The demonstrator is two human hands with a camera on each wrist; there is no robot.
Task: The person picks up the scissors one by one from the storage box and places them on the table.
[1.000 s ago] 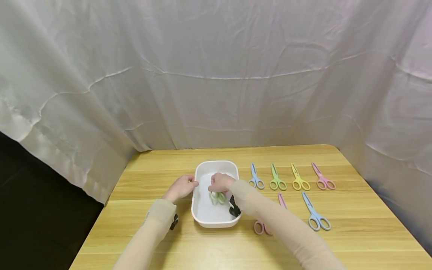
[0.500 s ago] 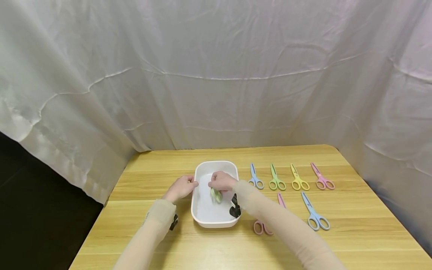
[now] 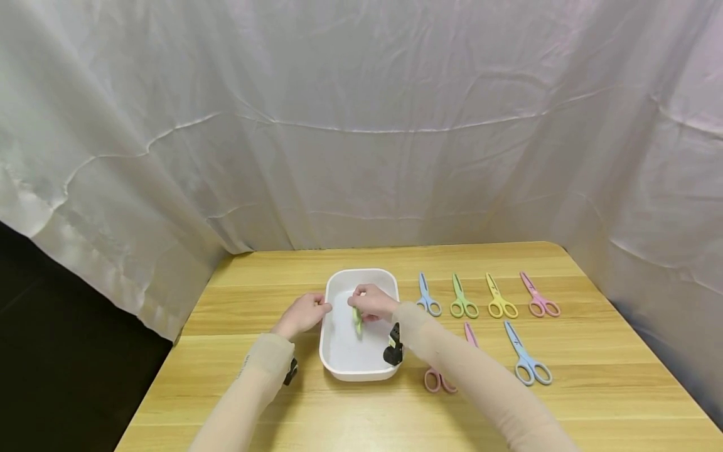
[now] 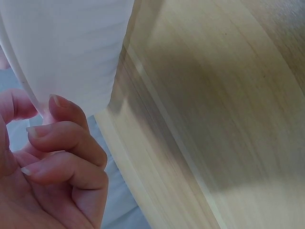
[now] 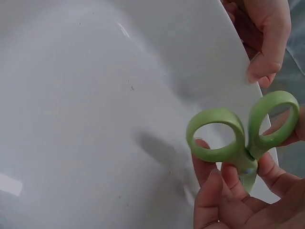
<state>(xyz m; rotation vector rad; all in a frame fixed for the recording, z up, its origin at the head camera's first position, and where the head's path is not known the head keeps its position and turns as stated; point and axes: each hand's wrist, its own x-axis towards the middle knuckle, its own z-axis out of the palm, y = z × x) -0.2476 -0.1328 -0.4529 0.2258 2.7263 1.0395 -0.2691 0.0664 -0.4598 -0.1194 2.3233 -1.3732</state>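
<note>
In the head view a white plastic tub stands at the middle of the table. My left hand pinches its left rim, thumb inside and curled fingers outside, as the left wrist view shows up close. Over the tub's floor, my right hand grips a pair of green scissors near the pivot. Its two finger loops point away from the palm, and the blades are mostly hidden by the fingers. The head view shows these green scissors nearly edge-on.
Right of the tub, blue, green, yellow and pink scissors lie in a back row. Nearer are pink scissors, partly under my right sleeve, and larger blue scissors. A pale curtain hangs behind the table.
The right hand has lifted slightly and turned the green scissors, so their loops go from facing the head camera to edge-on. The left hand stays on the rim.
</note>
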